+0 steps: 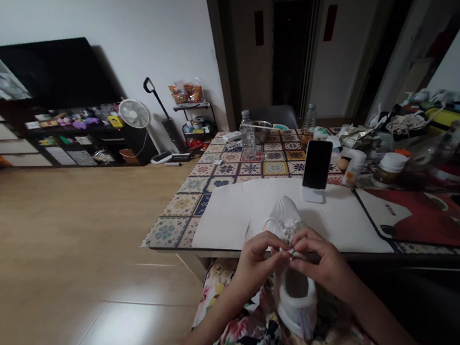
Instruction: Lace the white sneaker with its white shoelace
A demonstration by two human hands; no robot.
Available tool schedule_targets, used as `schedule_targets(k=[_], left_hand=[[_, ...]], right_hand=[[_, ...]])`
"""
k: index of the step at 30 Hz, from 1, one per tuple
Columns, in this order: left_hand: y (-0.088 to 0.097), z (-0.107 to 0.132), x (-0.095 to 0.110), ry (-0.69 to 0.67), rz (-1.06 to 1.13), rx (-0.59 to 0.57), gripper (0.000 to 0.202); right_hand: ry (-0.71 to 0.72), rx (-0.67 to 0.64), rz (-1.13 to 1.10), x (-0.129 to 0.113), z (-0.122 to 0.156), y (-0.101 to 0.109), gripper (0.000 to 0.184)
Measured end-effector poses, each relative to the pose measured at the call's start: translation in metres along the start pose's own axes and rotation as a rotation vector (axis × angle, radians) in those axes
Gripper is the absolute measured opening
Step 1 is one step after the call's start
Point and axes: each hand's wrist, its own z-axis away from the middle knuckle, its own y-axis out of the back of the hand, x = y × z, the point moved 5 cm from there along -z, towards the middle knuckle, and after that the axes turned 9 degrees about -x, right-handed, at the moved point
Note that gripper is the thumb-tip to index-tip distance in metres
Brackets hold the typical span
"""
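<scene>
A white sneaker (298,300) rests between my lap and the table edge, its toe pointing away from me and its heel, with a pale purple stripe, toward me. White shoelaces (275,225) loop over its upper. My left hand (263,256) comes in from the left, thumb and forefinger pinched on a lace above the tongue. From the right, my right hand (319,257) pinches at the same spot, and the fingertips of both hands nearly meet. The exact lace crossing is partly hidden by my fingers.
A white sheet (227,213) covers the near part of the patterned table (173,226). A phone on a stand (317,169) is beyond the shoe. To the right lie a red mat (429,219), jars and clutter. A plastic bottle (247,135) and metal bowl (263,130) stand farther back.
</scene>
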Motion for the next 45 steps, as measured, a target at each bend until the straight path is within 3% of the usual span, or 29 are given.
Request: schedule_targets(k=[4, 7, 10, 13, 17, 20, 24, 28, 31, 34, 37, 39, 43, 45], left_hand=[[0.001, -0.001, -0.007, 0.097, 0.069, -0.018, 0.037], [0.0, -0.002, -0.011, 0.176, 0.169, -0.005, 0.042], [-0.001, -0.003, -0.017, 0.243, 0.285, 0.008, 0.047], [0.0, -0.006, -0.026, 0.291, 0.338, 0.049, 0.048], [0.005, -0.011, -0.036, 0.32, 0.228, 0.115, 0.043], [0.007, -0.013, -0.036, 0.29, 0.098, 0.125, 0.037], [0.008, -0.011, -0.036, 0.264, 0.003, 0.014, 0.035], [0.012, -0.005, -0.029, 0.168, -0.046, -0.043, 0.036], [0.01, -0.001, -0.015, 0.087, -0.051, -0.16, 0.044], [0.004, 0.0, 0.001, 0.04, -0.119, -0.347, 0.045], [0.002, 0.001, 0.009, 0.055, -0.205, -0.378, 0.034], [0.002, 0.001, 0.011, 0.075, -0.236, -0.368, 0.025], [0.0, 0.002, 0.01, 0.078, -0.233, -0.342, 0.018], [-0.001, 0.003, 0.01, 0.073, -0.231, -0.337, 0.016]], right_hand=[[0.182, 0.088, 0.279, -0.014, 0.002, 0.001, 0.002], [0.318, 0.067, 0.449, -0.023, 0.004, -0.002, 0.01], [0.39, 0.076, 0.395, -0.027, 0.005, 0.002, 0.009], [0.427, -0.022, 0.247, -0.03, 0.004, 0.003, 0.015], [0.409, -0.197, 0.171, -0.032, 0.002, 0.0, 0.021], [0.385, -0.236, 0.18, -0.031, 0.002, 0.0, 0.022], [0.347, -0.261, 0.248, -0.033, 0.003, 0.002, 0.017], [0.21, -0.18, 0.511, -0.034, 0.004, 0.008, 0.003], [0.157, -0.168, 0.601, -0.035, 0.003, 0.01, 0.011], [0.198, -0.17, 0.435, -0.043, 0.007, 0.013, 0.02], [0.322, -0.348, 0.047, -0.061, 0.019, 0.014, 0.028], [0.377, -0.433, 0.0, -0.07, 0.026, 0.014, 0.023], [0.221, -0.202, 0.409, -0.06, 0.02, 0.017, 0.008], [0.132, -0.164, 0.558, -0.048, 0.014, 0.012, 0.006]])
